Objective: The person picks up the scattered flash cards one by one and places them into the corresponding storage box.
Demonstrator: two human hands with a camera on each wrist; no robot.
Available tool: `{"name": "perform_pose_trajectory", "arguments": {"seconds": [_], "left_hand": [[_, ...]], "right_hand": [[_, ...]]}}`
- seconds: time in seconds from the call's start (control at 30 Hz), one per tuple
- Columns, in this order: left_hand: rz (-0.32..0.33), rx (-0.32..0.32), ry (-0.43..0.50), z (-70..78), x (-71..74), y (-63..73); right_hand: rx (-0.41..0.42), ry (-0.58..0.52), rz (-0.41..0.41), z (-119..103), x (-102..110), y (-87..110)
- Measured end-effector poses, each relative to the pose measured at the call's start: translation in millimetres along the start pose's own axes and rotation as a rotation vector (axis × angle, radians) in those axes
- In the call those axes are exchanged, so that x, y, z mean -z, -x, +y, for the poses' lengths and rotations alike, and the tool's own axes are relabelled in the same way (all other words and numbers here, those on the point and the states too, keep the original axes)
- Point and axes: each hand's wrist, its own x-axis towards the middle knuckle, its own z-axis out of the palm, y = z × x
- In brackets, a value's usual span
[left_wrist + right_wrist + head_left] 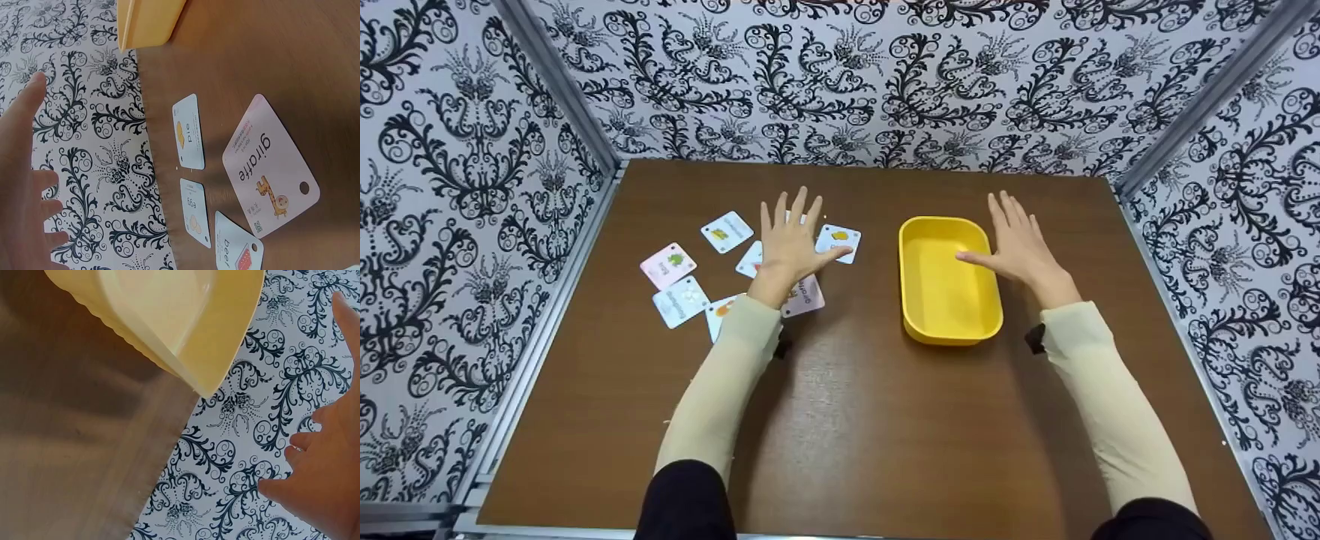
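My left hand (791, 251) is held with fingers spread above a group of picture cards, holding nothing. Below it lie a pink giraffe card (271, 169), a pie card (188, 132), an egg card (196, 212) and a beef card (238, 243). My right hand (1021, 247), also empty, has its fingers straight and its thumb out over the right rim of a yellow plastic bin (911, 300). The bin stands upright on the table with nothing inside. In the head view the left hand and forearm partly cover several cards.
Further left lie a pink card with a green picture (668, 265), a pale blue card (680, 301) and another blue card (727, 232). The brown table (840, 450) is bordered by metal framing (532, 315) and patterned walls (840, 82) at the back and sides.
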Motion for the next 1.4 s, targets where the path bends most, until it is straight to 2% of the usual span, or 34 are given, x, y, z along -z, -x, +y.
{"name": "perform_pose_trajectory", "arguments": {"seconds": [0.27, 0.7, 0.9, 1.4], "left_hand": [[0.004, -0.029, 0.02, -2.9, -1.6, 7.5], [0.014, -0.05, 0.009, -14.0, -10.9, 18.2], [0.029, -0.056, 0.018, -17.5, -18.9, 24.4], [-0.003, -0.03, 0.04, -29.3, -44.9, 40.2]], "right_hand": [[-0.002, -0.044, -0.011, 3.7, -2.4, 17.4], [0.04, -0.134, 0.025, 12.4, -17.4, 53.0], [0.042, -0.16, 0.029, 17.6, -28.1, 67.6], [0.017, -0.21, 0.007, 23.1, -56.6, 88.7]]}}
